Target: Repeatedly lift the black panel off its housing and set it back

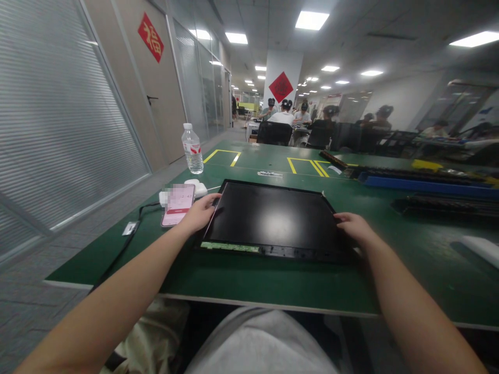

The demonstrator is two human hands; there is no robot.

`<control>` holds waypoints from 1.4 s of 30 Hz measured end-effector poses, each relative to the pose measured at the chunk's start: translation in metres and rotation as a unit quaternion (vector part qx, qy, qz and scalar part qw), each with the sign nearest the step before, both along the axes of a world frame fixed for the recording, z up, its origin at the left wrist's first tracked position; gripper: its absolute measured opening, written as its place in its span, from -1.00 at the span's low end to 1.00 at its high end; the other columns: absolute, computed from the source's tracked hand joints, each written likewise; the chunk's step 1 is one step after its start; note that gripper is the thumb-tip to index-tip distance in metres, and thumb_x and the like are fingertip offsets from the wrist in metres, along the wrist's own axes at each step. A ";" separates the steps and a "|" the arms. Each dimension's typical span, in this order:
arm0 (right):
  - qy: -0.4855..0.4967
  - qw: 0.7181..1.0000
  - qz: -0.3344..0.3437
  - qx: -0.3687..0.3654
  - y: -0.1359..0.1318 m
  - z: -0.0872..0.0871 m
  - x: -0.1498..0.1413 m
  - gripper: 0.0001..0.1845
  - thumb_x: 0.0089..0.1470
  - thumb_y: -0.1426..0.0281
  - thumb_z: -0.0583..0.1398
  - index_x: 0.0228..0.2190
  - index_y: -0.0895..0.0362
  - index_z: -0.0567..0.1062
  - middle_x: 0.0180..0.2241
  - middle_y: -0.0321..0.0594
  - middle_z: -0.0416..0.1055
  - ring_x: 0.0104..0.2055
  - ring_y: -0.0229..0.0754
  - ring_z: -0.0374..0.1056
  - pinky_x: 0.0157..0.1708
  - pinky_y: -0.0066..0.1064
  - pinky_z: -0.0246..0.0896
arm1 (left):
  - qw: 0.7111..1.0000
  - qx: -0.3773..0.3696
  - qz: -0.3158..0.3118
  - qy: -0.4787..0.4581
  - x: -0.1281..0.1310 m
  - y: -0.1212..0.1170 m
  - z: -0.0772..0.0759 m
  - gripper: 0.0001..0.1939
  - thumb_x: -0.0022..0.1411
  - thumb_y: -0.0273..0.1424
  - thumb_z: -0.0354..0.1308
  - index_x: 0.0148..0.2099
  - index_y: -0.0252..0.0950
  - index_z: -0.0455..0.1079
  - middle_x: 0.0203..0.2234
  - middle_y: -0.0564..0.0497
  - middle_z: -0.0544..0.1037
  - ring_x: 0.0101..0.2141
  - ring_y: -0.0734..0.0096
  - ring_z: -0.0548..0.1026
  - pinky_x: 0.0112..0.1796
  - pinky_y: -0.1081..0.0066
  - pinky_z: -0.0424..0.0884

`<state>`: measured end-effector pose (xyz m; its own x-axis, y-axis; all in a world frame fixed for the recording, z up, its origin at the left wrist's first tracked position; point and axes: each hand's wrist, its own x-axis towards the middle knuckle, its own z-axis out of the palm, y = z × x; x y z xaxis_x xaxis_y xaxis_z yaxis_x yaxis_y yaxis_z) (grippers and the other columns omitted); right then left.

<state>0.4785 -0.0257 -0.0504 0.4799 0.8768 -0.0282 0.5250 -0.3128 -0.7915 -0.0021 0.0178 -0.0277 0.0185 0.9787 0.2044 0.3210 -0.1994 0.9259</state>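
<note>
A flat black screen panel (273,215) lies face up on the green table (253,280) right in front of me. Along its near edge runs a thin green circuit strip (230,246). My left hand (199,212) grips the panel's left edge, fingers curled over the rim. My right hand (353,226) holds the right edge, fingers bent onto the frame. Both forearms reach in from the bottom of the view.
A phone (178,211) with a lit pink screen and a white charger (197,187) with a black cable lie left of the panel. A water bottle (192,149) stands at the back left. Blue and black trays (424,182) sit right. Several people sit far behind.
</note>
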 end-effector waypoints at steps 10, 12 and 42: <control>0.055 0.997 -0.051 0.033 0.001 0.004 0.001 -0.35 -0.19 0.52 0.33 0.03 0.07 0.49 -0.13 -0.06 0.53 -0.19 -0.05 0.47 -0.11 -0.24 0.36 | 0.997 0.025 -0.010 -0.073 0.005 -0.006 0.005 -0.49 -0.13 -0.35 0.43 -0.06 -0.30 0.49 0.00 -0.17 0.60 -0.05 0.03 0.58 0.02 0.11 0.49; 0.068 0.996 -0.055 0.034 -0.001 0.007 0.000 -0.34 -0.17 0.50 0.33 0.05 0.05 0.48 -0.10 -0.05 0.52 -0.16 -0.03 0.46 -0.11 -0.23 0.36 | 0.996 0.043 -0.009 -0.078 0.005 -0.005 0.004 -0.50 -0.12 -0.32 0.42 -0.07 -0.30 0.49 0.03 -0.18 0.58 -0.02 0.04 0.57 0.04 0.12 0.48; 0.297 0.950 -0.063 0.067 -0.003 0.014 -0.001 -0.30 -0.22 0.62 0.21 0.04 0.07 0.46 -0.37 -0.18 0.57 -0.38 -0.06 0.49 -0.34 -0.22 0.44 | 0.994 0.080 -0.020 -0.075 0.005 -0.002 -0.002 -0.63 -0.10 -0.32 0.41 -0.20 -0.29 0.50 0.20 -0.24 0.42 0.17 -0.03 0.41 0.21 0.07 0.26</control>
